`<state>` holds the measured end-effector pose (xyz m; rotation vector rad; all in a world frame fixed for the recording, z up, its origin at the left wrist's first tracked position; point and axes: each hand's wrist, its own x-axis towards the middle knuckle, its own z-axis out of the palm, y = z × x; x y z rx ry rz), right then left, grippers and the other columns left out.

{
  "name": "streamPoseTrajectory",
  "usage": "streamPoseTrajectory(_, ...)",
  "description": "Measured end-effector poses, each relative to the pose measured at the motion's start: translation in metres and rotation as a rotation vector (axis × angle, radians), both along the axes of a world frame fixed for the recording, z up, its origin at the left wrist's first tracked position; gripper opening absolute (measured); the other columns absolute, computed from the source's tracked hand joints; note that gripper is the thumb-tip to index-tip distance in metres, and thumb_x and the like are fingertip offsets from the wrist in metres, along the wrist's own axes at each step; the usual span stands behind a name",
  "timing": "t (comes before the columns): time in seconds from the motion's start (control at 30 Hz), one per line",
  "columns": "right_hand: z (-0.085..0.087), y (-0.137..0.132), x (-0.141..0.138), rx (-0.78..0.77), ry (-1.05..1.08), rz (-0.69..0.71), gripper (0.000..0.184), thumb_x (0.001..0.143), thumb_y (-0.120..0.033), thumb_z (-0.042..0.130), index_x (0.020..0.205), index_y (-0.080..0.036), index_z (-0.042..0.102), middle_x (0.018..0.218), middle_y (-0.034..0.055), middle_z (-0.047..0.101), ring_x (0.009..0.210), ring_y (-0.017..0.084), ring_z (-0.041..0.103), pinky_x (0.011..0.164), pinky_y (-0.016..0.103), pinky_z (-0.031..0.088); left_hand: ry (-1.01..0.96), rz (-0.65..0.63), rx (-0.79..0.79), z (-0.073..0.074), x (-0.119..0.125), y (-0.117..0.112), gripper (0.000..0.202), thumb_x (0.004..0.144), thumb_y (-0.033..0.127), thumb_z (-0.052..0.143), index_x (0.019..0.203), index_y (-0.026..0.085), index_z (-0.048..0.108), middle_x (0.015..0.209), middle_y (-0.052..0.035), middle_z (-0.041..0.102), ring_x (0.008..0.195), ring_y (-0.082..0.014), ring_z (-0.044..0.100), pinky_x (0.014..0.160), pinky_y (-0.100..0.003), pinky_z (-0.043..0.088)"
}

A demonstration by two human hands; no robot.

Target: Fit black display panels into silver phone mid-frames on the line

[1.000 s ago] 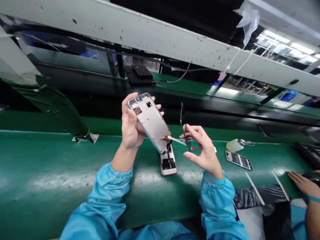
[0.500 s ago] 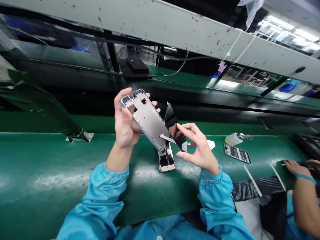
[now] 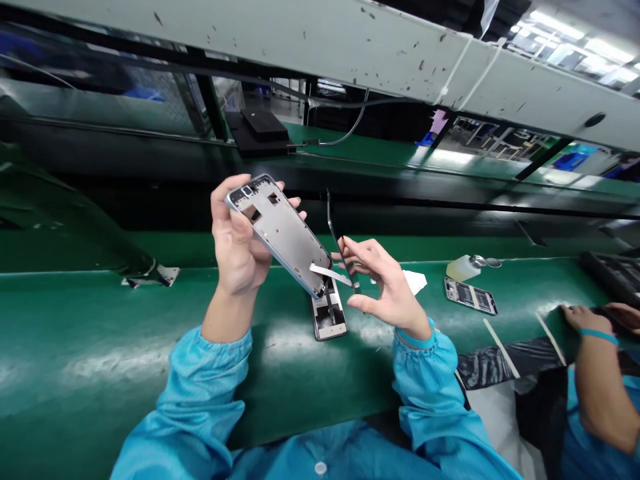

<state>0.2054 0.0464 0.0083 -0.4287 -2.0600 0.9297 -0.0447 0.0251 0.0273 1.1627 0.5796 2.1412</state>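
My left hand (image 3: 237, 243) is wrapped round a phone frame (image 3: 286, 233), a silver-grey shell with a bare metal inner plate, tilted above the bench. Between thumb and fingers, my right hand (image 3: 377, 277) grips a thin dark phone screen (image 3: 336, 233), seen nearly edge-on. A pale flat ribbon strip (image 3: 330, 274) spans the gap between the frame's lower end and the screen. Beneath them, on the bench, lies another phone part (image 3: 331, 317) with black and light areas, its upper end hidden by the frame.
To the right on the green bench (image 3: 125, 373) are an opened phone (image 3: 471, 297), a bottle (image 3: 464, 267) and a white piece (image 3: 415, 281). A co-worker's hand (image 3: 586, 319) rests further right. A metal foot (image 3: 153, 277) stands left; a black box (image 3: 263, 127) sits behind.
The screen has turned from showing its dark face to nearly edge-on in my right hand. The whole view has shifted slightly; the frame stays in my left hand.
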Motion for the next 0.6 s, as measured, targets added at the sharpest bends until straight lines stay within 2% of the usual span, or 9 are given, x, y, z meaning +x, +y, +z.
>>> streamPoseTrajectory(0.07, -0.003, -0.001, -0.006, 0.013, 0.008, -0.035, 0.084, 0.1, -0.071, 0.079, 0.172, -0.035, 0.056, 0.13, 0.0106, 0.062, 0.113, 0.027, 0.073, 0.098, 0.047, 0.071, 0.004, -0.006, 0.027, -0.004, 0.004, 0.003, 0.059, 0.094, 0.074, 0.084, 0.131, 0.032, 0.066, 0.127, -0.0061, 0.081, 0.11, -0.0331, 0.082, 0.096, -0.053, 0.072)
streamPoseTrajectory(0.13, -0.008, -0.003, -0.015, 0.0, 0.012, -0.086, 0.088, 0.099, -0.075, 0.078, 0.173, -0.033, 0.055, 0.129, 0.011, 0.062, 0.114, 0.027, 0.072, 0.099, 0.047, 0.071, 0.011, -0.016, 0.037, -0.008, 0.009, 0.005, 0.059, 0.092, 0.073, 0.087, 0.129, 0.03, 0.07, 0.124, -0.009, 0.081, 0.112, -0.0325, 0.082, 0.093, -0.047, 0.072)
streamPoseTrajectory(0.2, -0.012, -0.005, -0.022, -0.034, 0.025, -0.122, 0.091, 0.1, -0.078, 0.075, 0.175, -0.032, 0.052, 0.13, 0.0114, 0.061, 0.116, 0.028, 0.071, 0.098, 0.046, 0.071, 0.019, -0.028, -0.003, -0.011, 0.013, 0.006, 0.059, 0.089, 0.072, 0.091, 0.126, 0.03, 0.072, 0.118, -0.0086, 0.08, 0.11, -0.0322, 0.081, 0.088, -0.042, 0.071)
streamPoseTrajectory(0.33, -0.017, -0.003, -0.03, -0.042, 0.026, -0.137, 0.093, 0.101, -0.078, 0.072, 0.179, -0.034, 0.045, 0.132, 0.012, 0.061, 0.116, 0.028, 0.072, 0.1, 0.048, 0.071, 0.104, 0.021, -0.057, -0.015, 0.017, 0.007, 0.057, 0.087, 0.073, 0.091, 0.121, 0.03, 0.077, 0.109, -0.0068, 0.079, 0.098, -0.0284, 0.081, 0.086, -0.041, 0.071)
streamPoseTrajectory(0.47, -0.019, 0.0, -0.031, 0.059, -0.023, -0.135, 0.09, 0.102, -0.071, 0.077, 0.177, -0.032, 0.048, 0.128, 0.0123, 0.062, 0.115, 0.029, 0.07, 0.107, 0.055, 0.068, 0.228, 0.074, 0.016, -0.022, 0.013, 0.01, 0.049, 0.096, 0.065, 0.086, 0.129, 0.03, 0.079, 0.113, -0.0066, 0.08, 0.1, -0.0213, 0.08, 0.094, -0.034, 0.067)
streamPoseTrajectory(0.6, -0.021, 0.001, -0.033, 0.114, -0.044, -0.154, 0.091, 0.099, -0.075, 0.077, 0.175, -0.032, 0.052, 0.124, 0.012, 0.063, 0.11, 0.028, 0.07, 0.106, 0.056, 0.068, 0.276, 0.033, 0.091, -0.026, 0.01, 0.011, 0.046, 0.1, 0.057, 0.084, 0.136, 0.029, 0.077, 0.125, -0.0089, 0.081, 0.106, -0.0228, 0.084, 0.097, -0.035, 0.068)
